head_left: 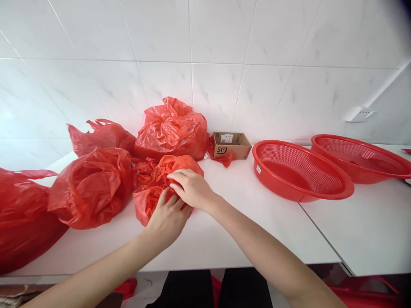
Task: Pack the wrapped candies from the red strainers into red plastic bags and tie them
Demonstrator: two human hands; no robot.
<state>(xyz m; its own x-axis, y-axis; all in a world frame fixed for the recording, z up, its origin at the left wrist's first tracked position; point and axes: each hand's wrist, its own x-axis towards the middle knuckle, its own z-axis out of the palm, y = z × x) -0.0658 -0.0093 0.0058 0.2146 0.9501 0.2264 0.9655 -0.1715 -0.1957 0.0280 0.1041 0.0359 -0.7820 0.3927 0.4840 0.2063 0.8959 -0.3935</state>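
Note:
A small red plastic bag [154, 184] lies on the white counter [224, 231] right in front of me. My left hand [167, 216] grips its near edge, fingers curled into the plastic. My right hand [189, 188] rests on top of the same bag, fingers bent and pinching the plastic. What the bag holds is hidden.
Several more full red bags stand around: one at the far left [22, 214], one beside it [91, 186], one behind [102, 137], one by the wall [173, 128]. A small cardboard box [231, 144] and two red mesh baskets [302, 171] [359, 157] sit to the right.

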